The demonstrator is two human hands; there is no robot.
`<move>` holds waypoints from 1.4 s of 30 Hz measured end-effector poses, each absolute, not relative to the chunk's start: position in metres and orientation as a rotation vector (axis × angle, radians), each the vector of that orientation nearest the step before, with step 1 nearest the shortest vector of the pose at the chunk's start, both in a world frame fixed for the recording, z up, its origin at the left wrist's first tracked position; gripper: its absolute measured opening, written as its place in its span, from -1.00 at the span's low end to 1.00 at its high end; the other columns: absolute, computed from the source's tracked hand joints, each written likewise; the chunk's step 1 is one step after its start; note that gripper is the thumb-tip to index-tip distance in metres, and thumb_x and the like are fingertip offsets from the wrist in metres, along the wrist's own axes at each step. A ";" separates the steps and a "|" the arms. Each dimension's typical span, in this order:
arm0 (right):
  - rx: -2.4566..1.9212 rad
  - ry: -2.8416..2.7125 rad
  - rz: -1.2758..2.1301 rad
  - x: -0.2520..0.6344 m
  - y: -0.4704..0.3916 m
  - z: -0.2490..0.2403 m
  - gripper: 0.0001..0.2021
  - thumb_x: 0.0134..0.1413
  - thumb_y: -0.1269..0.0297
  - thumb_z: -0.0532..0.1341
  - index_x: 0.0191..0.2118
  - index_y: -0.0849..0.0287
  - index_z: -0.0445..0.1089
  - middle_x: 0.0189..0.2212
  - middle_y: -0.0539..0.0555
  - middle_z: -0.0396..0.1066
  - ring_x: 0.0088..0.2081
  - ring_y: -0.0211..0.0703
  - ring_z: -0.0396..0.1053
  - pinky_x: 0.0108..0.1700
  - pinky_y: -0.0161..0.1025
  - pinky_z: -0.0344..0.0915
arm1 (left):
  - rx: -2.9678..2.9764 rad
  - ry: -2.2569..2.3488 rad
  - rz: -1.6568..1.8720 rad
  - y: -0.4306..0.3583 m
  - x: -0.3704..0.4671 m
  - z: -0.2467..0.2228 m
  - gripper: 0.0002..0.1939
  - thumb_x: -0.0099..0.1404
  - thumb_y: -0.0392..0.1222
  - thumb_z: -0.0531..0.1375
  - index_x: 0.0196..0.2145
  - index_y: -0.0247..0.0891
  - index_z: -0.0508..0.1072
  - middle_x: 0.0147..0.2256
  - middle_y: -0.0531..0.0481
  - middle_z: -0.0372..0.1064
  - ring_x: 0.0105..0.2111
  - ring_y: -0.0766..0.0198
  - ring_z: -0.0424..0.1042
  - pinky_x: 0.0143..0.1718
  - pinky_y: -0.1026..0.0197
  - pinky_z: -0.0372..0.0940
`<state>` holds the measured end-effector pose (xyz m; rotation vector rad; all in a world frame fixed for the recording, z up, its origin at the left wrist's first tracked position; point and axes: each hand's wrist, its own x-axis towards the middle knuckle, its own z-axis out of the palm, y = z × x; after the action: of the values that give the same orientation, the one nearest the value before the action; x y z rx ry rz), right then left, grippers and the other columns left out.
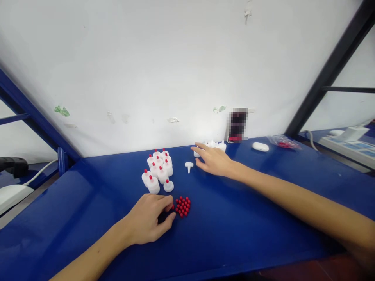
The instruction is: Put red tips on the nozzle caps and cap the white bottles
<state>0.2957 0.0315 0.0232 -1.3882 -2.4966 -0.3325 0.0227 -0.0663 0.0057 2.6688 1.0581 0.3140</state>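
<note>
In the head view, a cluster of white bottles (163, 176) stands on the blue worktop (234, 226), left of its middle and toward the back edge, topped with red caps (160, 168); the white walls hide whatever is inside. A low white lid (168, 186), also red-tipped, sits just beside them. Closer to the front edge, the left hand (150, 218) curls its fingers beside a pile of loose caps (183, 207), one of them at its fingertips; I cannot tell whether it is pinched. The right hand (215, 159), fingers spread, partly covers white pieces (222, 146) near the back edge, and a white nozzle (189, 166) lies just beside its thumb. Toward the back right corner, a clear bag (272, 139) contains red pieces (283, 144)
</note>
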 end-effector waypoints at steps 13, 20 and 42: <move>-1.048 -2.762 -0.065 0.286 0.023 0.004 -0.52 0.27 0.35 0.04 0.29 0.10 0.24 0.32 0.24 0.17 -0.04 0.02 0.51 -0.08 -0.04 0.47 | 2.665 1.067 0.255 -0.066 0.024 0.006 -0.82 0.31 -0.18 0.08 -0.43 -0.20 0.17 -0.53 0.12 0.21 -0.56 0.33 0.13 -0.48 0.23 -0.03; -0.930 -2.752 0.080 0.283 0.017 0.007 -0.46 0.25 0.42 0.03 0.34 0.10 0.14 0.31 0.22 0.16 0.10 0.00 0.42 0.04 -0.05 0.42 | 2.683 1.055 0.236 -0.065 0.024 0.005 -0.81 0.32 -0.19 0.07 -0.45 -0.21 0.17 -0.52 0.11 0.23 -0.56 0.33 0.15 -0.48 0.23 -0.03; -0.768 -2.831 0.006 0.279 0.011 0.005 -0.76 0.30 0.33 0.07 -0.09 0.23 0.46 -0.11 0.14 0.44 -0.30 -0.20 0.43 -0.26 -0.24 0.35 | 2.674 1.117 0.207 -0.064 0.028 0.006 -0.81 0.37 -0.22 0.03 -0.43 -0.22 0.17 -0.50 0.10 0.24 -0.55 0.33 0.17 -0.47 0.22 -0.06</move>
<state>0.2786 0.0114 0.0049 -0.7679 -2.8311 0.0059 0.0279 -0.0637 0.0056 2.6742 1.1174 0.2074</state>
